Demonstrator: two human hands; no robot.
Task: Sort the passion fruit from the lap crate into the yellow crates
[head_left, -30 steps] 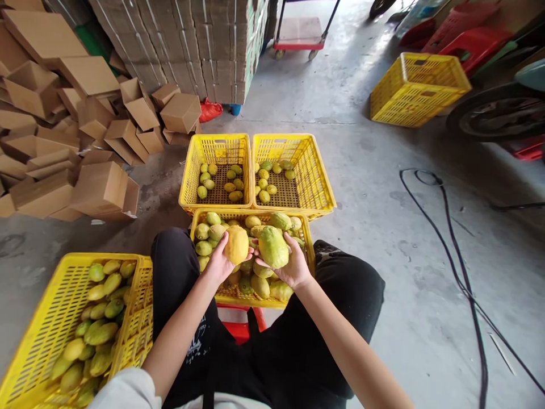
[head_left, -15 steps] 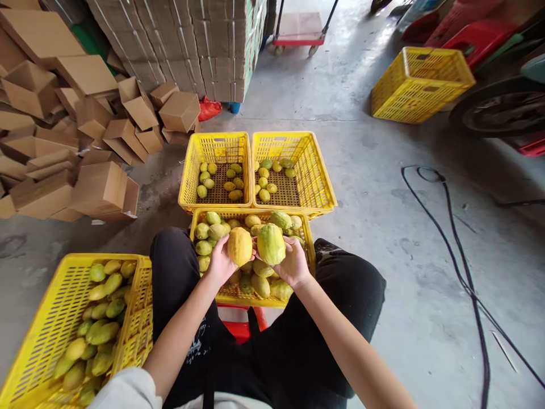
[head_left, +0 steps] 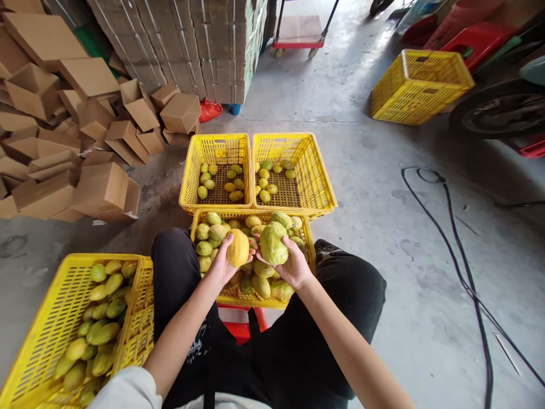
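Note:
My left hand [head_left: 220, 262] is closed round a yellow fruit [head_left: 238, 248]. A larger green fruit [head_left: 273, 243] sits in my right hand [head_left: 293, 264], fingers wrapped under it. Both fruits are held side by side, almost touching, above the yellow crate [head_left: 306, 238] that rests between my knees and holds several green and yellow fruits. Two more yellow crates stand just beyond it: the left one [head_left: 191, 182] and the right one [head_left: 319, 182], each with several small fruits on the bottom.
A yellow crate [head_left: 38, 335] full of fruit stands at my lower left. Cardboard boxes [head_left: 63, 130] pile up on the left, stacked flat cartons [head_left: 200, 45] behind. Another yellow crate [head_left: 419, 85] lies at the right back. A black cable [head_left: 460, 272] runs over the concrete floor.
Both hands have turned the fruits slightly; the green fruit has risen a little and tilted, and the yellow one has rolled in my left palm. The hands stay over the near crate.

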